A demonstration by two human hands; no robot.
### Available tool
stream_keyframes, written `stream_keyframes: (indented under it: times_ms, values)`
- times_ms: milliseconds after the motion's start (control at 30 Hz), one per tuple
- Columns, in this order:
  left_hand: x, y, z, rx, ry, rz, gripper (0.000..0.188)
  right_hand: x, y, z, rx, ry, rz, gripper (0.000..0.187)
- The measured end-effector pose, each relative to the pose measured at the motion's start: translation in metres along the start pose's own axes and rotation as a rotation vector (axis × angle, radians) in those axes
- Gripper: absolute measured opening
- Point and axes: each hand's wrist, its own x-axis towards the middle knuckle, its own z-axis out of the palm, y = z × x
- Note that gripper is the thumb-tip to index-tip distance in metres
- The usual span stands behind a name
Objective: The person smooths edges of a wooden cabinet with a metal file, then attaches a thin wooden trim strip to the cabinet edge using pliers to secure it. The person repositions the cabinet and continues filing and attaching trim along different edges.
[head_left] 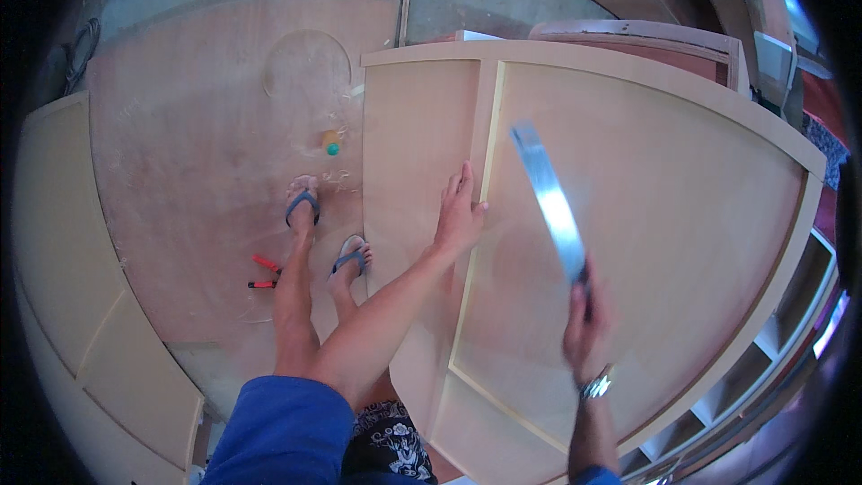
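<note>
Before me lies a large pale wooden panel (628,207) with raised strips along its edges. My left hand (460,216) rests beside the raised wooden divider (483,144), fingers stretched out and thumb against or close to its side. Above the panel, to the right, my right hand (588,323) is closed round the dark grip of a tool with a long, flat, shiny metal blade (552,202). The blade tilts up and left, blurred by motion. Its exact kind cannot be made out.
On the brown board (189,171) left of the panel lie a red-handled tool (265,274) and a small green-and-yellow object (332,148) near wood shavings. My sandalled feet are on and beside that board. Another framed panel (72,251) stands at far left; wooden shelving (763,346) at right.
</note>
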Motion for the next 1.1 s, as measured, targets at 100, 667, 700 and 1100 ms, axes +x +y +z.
stream_keyframes:
  times_ms: [100, 667, 700, 1100]
  values:
    - [0.003, -0.014, -0.011, -0.189, -0.061, -0.032, 0.072, 0.095, 0.007, 0.006, -0.116, -0.014, 0.049, 0.046]
    - [-0.443, 0.047, -0.177, 0.658, -1.319, -0.511, 0.061, 0.255, 0.033, 0.151, -0.505, 0.288, -0.267, 0.041]
    - [-0.428, 0.057, -0.179, 0.704, -1.348, -0.504, 0.058, 0.256, 0.033, 0.154, -0.525, 0.306, -0.281, 0.040]
    - [0.233, 0.053, -0.169, 0.378, 0.087, 0.810, 0.039, 0.255, 0.029, 0.158, -0.735, 0.435, -0.303, 0.043]
